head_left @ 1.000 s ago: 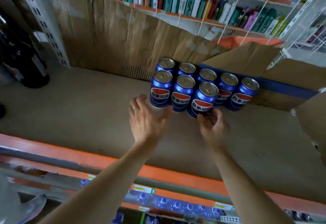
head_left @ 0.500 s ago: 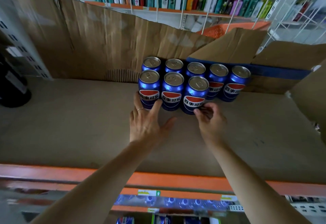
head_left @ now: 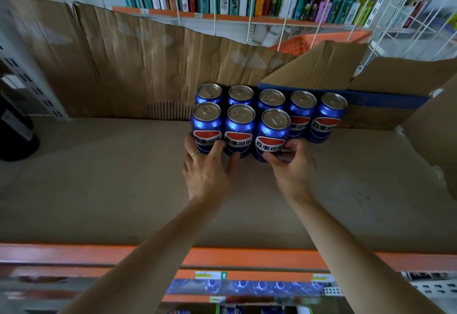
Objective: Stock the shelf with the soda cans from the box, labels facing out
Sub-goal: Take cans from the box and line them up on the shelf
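Observation:
Several blue soda cans stand upright in two rows on the cardboard-lined shelf (head_left: 99, 177), red-white-blue labels facing me. My left hand (head_left: 207, 170) rests flat with spread fingers against the bases of the front-left can (head_left: 206, 125) and the front-middle can (head_left: 240, 128). My right hand (head_left: 291, 162) curls its fingers around the lower part of the front-right can (head_left: 272, 133). Behind, a back row of cans (head_left: 303, 113) reaches further right. The open cardboard box (head_left: 385, 91), with a blue band, stands at the back right.
A cardboard sheet (head_left: 136, 66) leans up as the shelf's back wall. An orange shelf edge (head_left: 247, 259) runs along the front, with bottles on the shelf below. A dark container (head_left: 14, 135) stands at far left. Bottles fill wire racks behind.
Both hands have moved forward to the front row of cans: the left now touches two can bases, and the right has closed around the front-right can. The view shifted slightly.

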